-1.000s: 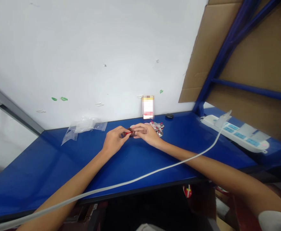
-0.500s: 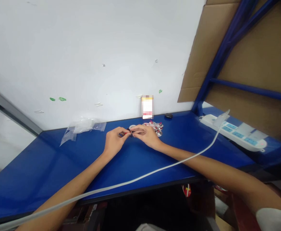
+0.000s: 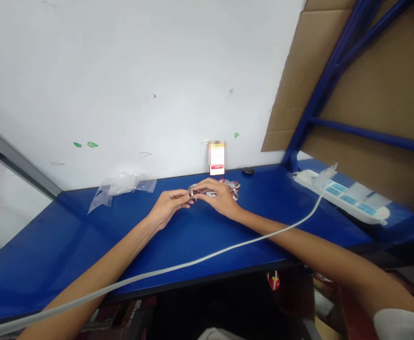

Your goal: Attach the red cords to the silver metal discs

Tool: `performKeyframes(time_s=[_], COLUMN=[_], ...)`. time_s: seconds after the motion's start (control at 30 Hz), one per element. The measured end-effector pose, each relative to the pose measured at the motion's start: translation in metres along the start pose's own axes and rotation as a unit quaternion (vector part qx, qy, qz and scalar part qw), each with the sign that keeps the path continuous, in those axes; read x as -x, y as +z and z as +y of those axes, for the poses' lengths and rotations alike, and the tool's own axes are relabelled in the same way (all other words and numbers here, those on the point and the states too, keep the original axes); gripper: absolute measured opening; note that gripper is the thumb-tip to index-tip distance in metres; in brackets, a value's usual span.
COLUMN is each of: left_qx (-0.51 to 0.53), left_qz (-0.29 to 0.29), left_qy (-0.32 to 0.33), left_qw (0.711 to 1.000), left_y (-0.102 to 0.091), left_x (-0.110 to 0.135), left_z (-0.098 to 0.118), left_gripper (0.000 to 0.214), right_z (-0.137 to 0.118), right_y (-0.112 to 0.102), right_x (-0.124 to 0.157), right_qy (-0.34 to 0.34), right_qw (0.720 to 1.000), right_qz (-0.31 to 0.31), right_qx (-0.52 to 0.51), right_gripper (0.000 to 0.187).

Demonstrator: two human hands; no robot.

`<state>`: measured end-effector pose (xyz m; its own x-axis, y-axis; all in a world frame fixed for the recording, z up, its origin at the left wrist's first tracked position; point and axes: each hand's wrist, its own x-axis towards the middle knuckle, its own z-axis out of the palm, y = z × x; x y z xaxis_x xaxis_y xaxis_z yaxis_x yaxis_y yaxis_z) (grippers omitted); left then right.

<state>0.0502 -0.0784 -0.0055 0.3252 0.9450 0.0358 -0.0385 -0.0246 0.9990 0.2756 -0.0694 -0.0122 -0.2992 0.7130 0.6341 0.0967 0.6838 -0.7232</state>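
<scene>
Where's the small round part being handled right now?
Head view, centre: the small round part is pinched between the left hand and right hand, over the blue table, beside the pile of similar parts near the wall.

We see a small round silvery part (image 3: 191, 191), dark-centred, pinched between our left hand (image 3: 166, 208) and right hand (image 3: 219, 197) above the table (image 3: 228, 231)
</scene>
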Motion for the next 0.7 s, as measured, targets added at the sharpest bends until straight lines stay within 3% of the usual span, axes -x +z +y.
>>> performKeyframes(time_s=[0.3, 0.7], left_qx=[-0.018, -0.063], left_qz=[0.018, 0.047], left_qy=[0.031, 0.071], left_qw=[0.999, 0.994], left_y=[0.000, 0.010], left_x=[-0.001, 0.001], left_z=[0.000, 0.006], left_gripper=[0.033, 0.044], right_z=[0.001, 0.007], right_y=[0.001, -0.002], right_x=[0.002, 0.000], right_qy=[-0.039, -0.019], right_qw=[0.999, 0.999], right_qz=[-0.018, -0.024], right_qx=[0.003, 0.014], right_gripper=[0.018, 0.013])
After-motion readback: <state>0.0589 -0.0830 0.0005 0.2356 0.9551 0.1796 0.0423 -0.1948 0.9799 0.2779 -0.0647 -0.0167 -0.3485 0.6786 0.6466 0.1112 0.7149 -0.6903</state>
